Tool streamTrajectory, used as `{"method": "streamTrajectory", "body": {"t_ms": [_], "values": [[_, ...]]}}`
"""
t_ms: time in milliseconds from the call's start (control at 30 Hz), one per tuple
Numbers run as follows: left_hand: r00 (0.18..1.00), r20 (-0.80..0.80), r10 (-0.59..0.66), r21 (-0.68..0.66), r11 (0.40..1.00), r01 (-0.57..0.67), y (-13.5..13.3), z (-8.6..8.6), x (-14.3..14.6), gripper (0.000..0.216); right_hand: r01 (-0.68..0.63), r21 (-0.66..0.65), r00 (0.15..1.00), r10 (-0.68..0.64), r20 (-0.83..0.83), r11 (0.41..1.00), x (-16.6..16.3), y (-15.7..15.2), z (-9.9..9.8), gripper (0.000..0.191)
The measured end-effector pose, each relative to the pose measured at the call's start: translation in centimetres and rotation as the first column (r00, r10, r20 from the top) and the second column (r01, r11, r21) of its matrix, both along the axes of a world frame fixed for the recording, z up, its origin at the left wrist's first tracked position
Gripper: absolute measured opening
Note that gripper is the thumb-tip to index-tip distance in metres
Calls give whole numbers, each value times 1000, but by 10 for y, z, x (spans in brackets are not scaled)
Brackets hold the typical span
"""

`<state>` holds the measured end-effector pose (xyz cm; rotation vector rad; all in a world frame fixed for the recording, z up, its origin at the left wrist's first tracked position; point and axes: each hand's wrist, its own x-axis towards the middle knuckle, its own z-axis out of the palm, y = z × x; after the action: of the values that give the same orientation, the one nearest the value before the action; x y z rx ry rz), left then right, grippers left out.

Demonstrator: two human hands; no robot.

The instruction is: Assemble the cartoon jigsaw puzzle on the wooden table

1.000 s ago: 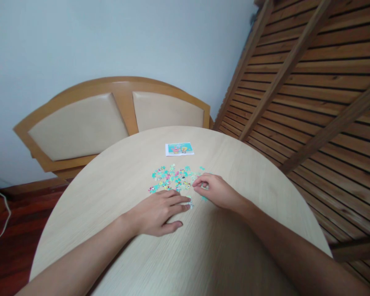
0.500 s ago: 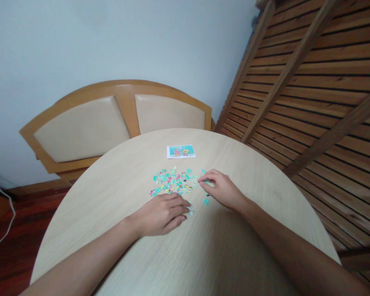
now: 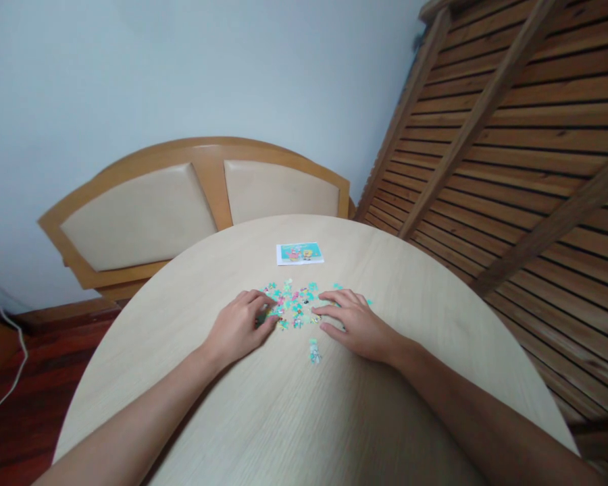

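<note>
Small jigsaw puzzle pieces, mostly turquoise with pink and yellow bits, lie in a loose heap on the table. At the heap's left edge is my left hand, its fingers curved and apart, fingertips touching or just over the pieces. My right hand rests at the right edge with its fingers spread, and some pieces are hidden beneath it. A short strip of pale turquoise pieces, seemingly joined, lies by itself nearer to me. Beyond the heap lies a picture card with two cartoon figures on turquoise.
The round light-wood table fills the lower middle. A wooden bench back with cream padding stands behind it, against a pale wall. At right leans a slatted wood panel. A white cable hangs at left.
My left hand has moved left and away from me, off the joined strip to the heap's left side. My right hand's pinch has opened, and its fingers are now spread.
</note>
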<state>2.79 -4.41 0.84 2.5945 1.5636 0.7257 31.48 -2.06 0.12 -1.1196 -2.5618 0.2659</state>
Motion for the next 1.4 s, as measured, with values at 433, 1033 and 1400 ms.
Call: {"method": "streamTrajectory", "body": {"t_ms": [433, 1033, 1400], "values": [[988, 137, -63, -102, 992, 78, 9, -12, -3, 12, -22, 3, 1000, 22, -15, 1000, -2, 5, -3, 32], [792, 606, 73, -280, 951, 127, -12, -9, 32, 18, 19, -79, 954, -41, -298, 997, -28, -12, -4, 21], [731, 679, 66, -316, 925, 210, -18, -8, 41, 22, -41, -207, 859, -71, -507, 977, -37, -20, -5, 19]]}}
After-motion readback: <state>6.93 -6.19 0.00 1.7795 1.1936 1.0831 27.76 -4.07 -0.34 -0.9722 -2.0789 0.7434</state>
